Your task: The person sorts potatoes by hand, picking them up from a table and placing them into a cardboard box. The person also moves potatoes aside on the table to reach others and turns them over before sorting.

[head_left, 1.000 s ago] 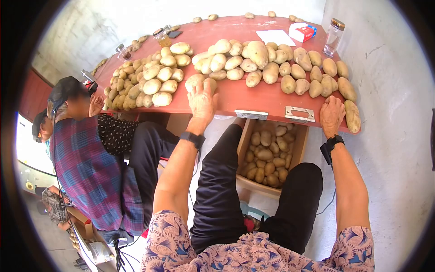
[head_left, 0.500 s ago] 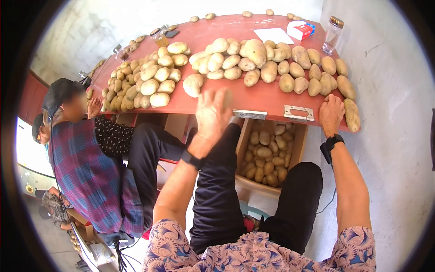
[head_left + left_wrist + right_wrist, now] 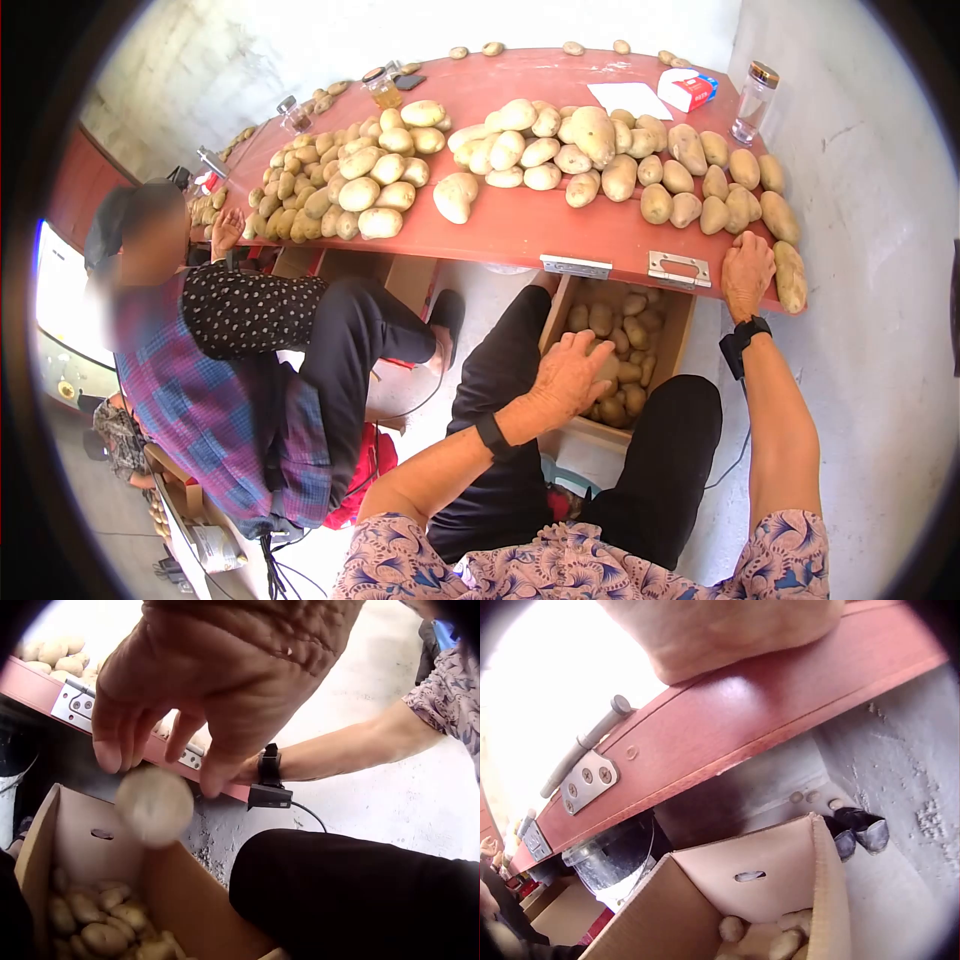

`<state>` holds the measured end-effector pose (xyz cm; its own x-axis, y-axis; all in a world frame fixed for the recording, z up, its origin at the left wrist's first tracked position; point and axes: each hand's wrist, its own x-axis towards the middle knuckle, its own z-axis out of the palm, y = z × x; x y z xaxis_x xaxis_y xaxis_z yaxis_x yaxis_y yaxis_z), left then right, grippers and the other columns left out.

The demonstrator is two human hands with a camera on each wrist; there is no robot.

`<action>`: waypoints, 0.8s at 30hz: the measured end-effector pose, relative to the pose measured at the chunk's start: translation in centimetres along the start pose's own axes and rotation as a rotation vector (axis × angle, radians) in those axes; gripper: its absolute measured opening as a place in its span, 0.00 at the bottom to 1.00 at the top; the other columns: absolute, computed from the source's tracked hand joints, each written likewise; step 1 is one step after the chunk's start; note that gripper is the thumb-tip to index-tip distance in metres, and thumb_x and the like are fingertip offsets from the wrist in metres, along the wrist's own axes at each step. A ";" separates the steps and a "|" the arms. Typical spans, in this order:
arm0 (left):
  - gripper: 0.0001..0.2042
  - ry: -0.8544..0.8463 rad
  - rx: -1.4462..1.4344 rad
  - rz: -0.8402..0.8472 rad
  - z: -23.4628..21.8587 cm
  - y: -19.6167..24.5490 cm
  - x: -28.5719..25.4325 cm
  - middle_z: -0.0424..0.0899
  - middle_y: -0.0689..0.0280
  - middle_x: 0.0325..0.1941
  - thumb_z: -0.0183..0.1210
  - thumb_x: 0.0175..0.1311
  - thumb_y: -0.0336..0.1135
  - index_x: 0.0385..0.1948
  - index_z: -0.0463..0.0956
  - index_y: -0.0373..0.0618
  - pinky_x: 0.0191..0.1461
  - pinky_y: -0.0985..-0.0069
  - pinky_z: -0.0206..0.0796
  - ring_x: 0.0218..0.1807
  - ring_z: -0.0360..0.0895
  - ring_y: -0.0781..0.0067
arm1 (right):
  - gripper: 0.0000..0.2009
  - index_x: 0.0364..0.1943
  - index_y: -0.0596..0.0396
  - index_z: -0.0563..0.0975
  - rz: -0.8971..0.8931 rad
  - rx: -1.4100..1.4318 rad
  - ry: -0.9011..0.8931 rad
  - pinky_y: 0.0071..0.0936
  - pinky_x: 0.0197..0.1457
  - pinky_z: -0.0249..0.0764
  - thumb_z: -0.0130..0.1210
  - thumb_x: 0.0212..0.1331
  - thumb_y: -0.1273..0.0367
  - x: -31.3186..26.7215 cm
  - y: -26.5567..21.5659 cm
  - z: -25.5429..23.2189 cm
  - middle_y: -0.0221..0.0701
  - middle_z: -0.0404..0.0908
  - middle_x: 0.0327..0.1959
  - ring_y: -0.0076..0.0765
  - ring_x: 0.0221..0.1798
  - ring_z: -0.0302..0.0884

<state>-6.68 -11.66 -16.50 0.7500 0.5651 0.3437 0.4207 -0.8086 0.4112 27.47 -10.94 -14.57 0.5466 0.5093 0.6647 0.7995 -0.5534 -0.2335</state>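
Note:
Over the cardboard box [image 3: 683, 345] the left hand [image 3: 570, 378] hangs palm down. In the left wrist view, a blurred potato [image 3: 154, 806] is just below the spread fingertips of the left hand [image 3: 225, 675], which do not curl round it. Several potatoes [image 3: 105, 939] lie in the bottom of the box [image 3: 97, 817]. The right hand [image 3: 748, 275] rests on the red table's front edge, beside a long potato [image 3: 790, 277]; in the right wrist view only part of the right hand [image 3: 735, 637] shows, against the tabletop [image 3: 742, 705].
Potato piles [image 3: 350, 180] cover parts of the red table [image 3: 510, 225], with a lone potato [image 3: 456, 197] near its front. A glass bottle [image 3: 755, 100] and a tissue pack [image 3: 688, 89] stand behind. A seated person [image 3: 220, 390] is at the left; a bucket [image 3: 619, 859] stands under the table.
The left hand has left the potatoes at the table's front and come down and right, over the box. A potato now shows by its fingers. The right hand stays on the table edge.

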 end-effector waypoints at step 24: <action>0.37 0.274 0.310 -0.563 -12.4 -20.0 13.8 0.64 0.53 0.64 0.67 0.52 0.43 0.64 0.60 0.48 0.63 0.56 0.63 0.63 0.63 0.46 | 0.05 0.35 0.50 0.73 -0.014 -0.002 0.033 0.46 0.54 0.63 0.52 0.54 0.70 0.1 -0.2 0.0 0.33 0.73 0.41 0.46 0.50 0.68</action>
<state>-11.09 14.35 -9.58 0.2362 0.9001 0.3660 0.8646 -0.3666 0.3436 27.39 -10.80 -14.52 0.5266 0.4952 0.6910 0.8067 -0.5475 -0.2225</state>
